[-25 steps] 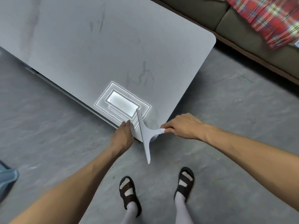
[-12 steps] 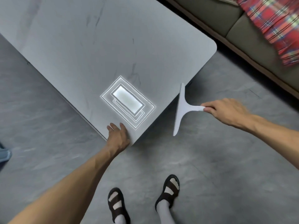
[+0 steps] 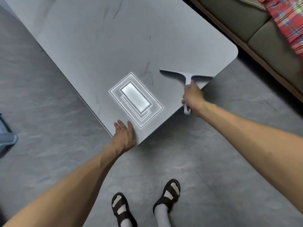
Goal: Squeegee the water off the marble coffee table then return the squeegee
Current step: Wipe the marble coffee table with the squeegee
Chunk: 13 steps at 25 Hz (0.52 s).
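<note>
Right hand (image 3: 194,97) fingers clenched on the squeegee (image 3: 186,75) handle, blade flat on the table (image 3: 98,46) near the right edge. Left hand (image 3: 125,136) lies open on the near corner, bracing. For a clean pass: even pressure, blade angled toward me, pull straight off the edge.

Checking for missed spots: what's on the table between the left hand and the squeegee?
Head view: only bare table with a ceiling light's reflection between left hand and squeegee.
</note>
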Tool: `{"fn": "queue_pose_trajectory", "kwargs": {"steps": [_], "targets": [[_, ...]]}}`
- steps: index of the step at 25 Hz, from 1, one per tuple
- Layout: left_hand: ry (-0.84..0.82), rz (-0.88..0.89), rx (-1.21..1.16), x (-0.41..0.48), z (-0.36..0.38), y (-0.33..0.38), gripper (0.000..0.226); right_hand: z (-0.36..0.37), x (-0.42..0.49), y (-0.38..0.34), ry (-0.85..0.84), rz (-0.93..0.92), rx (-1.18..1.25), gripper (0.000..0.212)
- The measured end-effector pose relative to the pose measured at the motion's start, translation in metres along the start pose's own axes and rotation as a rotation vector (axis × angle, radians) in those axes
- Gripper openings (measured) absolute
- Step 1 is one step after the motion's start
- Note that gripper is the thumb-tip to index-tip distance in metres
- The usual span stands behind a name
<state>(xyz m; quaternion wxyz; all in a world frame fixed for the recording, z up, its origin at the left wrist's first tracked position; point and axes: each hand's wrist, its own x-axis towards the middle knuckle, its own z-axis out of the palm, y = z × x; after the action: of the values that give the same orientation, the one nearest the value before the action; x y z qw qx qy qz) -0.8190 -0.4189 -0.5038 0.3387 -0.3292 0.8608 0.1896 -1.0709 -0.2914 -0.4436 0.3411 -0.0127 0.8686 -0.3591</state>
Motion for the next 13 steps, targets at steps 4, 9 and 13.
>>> {"fn": "queue_pose_trajectory", "kwargs": {"steps": [4,9,13], "targets": [[0.022,0.03,0.079,-0.001,0.002,0.001,0.076,0.032,-0.05,0.021,-0.195,-0.183,-0.36,0.047],[0.026,0.057,0.071,0.0,0.003,0.001,0.074,-0.009,-0.102,0.074,-0.161,-0.252,-0.574,0.03],[0.022,0.037,0.017,0.003,0.002,-0.001,0.069,-0.053,-0.122,0.085,-0.226,-0.209,-0.672,0.017]]}}
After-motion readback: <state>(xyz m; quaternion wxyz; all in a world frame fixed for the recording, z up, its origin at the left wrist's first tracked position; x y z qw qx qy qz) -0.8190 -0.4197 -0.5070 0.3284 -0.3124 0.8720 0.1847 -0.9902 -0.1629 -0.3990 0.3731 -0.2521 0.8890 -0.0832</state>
